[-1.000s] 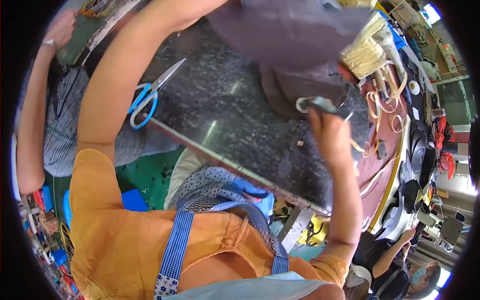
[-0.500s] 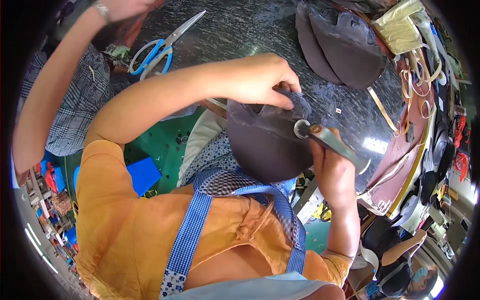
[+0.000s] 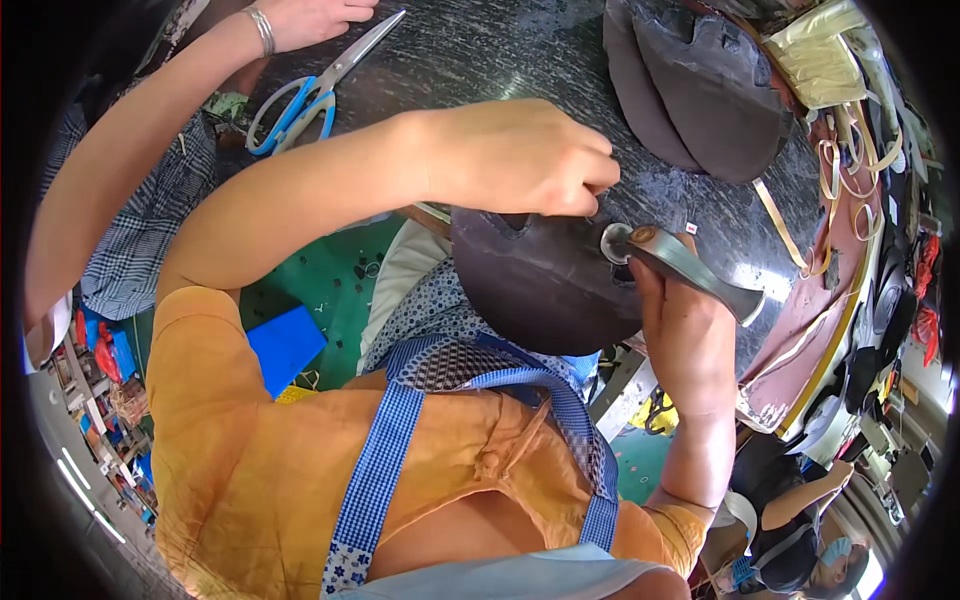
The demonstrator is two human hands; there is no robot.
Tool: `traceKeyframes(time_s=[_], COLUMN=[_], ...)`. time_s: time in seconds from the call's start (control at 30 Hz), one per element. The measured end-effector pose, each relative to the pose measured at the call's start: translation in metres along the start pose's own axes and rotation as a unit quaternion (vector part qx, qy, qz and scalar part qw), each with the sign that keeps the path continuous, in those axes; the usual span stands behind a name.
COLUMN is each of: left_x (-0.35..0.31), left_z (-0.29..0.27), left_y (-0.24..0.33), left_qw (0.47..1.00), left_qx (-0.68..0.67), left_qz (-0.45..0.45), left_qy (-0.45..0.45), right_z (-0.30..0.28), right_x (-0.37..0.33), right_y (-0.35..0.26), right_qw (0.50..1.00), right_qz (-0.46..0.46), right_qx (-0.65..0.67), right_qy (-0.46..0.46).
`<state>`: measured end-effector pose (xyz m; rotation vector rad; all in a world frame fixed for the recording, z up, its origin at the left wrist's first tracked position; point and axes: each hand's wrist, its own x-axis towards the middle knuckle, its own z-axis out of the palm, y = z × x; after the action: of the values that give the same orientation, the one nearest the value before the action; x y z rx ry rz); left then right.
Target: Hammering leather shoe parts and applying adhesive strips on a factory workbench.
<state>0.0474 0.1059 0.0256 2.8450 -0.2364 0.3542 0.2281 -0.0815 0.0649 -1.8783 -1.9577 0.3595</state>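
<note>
A dark brown rounded flap of sheet material (image 3: 545, 285) hangs partly over the near edge of the table, its worn upper part lying on the tabletop. My left hand (image 3: 535, 160) is closed at the flap's upper edge; its fingertips are mostly hidden behind the knuckles. My right hand (image 3: 690, 325) grips a hammer (image 3: 690, 265) close to its metal head. The round face of the hammer is at the flap's upper right part; whether it touches cannot be made out.
Blue-handled scissors (image 3: 300, 110) lie on the dark speckled table (image 3: 470, 60), near a co-worker's hand (image 3: 305, 20). Similar dark flaps (image 3: 700, 95) overlap at the far right. Pale strips (image 3: 780, 225) lie near the table's right edge. A blue box (image 3: 285, 345) stands low at left.
My left hand's fingers have curled in further over the flap's edge. My right hand and the hammer have shifted slightly right. The co-worker's hand has come down nearer the scissors.
</note>
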Motion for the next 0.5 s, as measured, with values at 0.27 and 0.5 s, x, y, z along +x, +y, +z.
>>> traceKeyframes(time_s=[0.27,0.5], left_x=[-0.009,-0.042], left_z=[0.025,0.010], left_y=[0.002,0.029], left_qw=[0.969,0.967], left_qx=[-0.219,-0.156], left_qz=[-0.051,-0.159], left_qy=[0.098,0.125], right_z=[0.001,-0.007], right_x=[0.001,0.008], right_y=[-0.002,0.007], right_qw=[0.999,1.000], right_qz=[0.034,-0.005], right_qx=[-0.001,0.021], right_qy=[-0.012,-0.009])
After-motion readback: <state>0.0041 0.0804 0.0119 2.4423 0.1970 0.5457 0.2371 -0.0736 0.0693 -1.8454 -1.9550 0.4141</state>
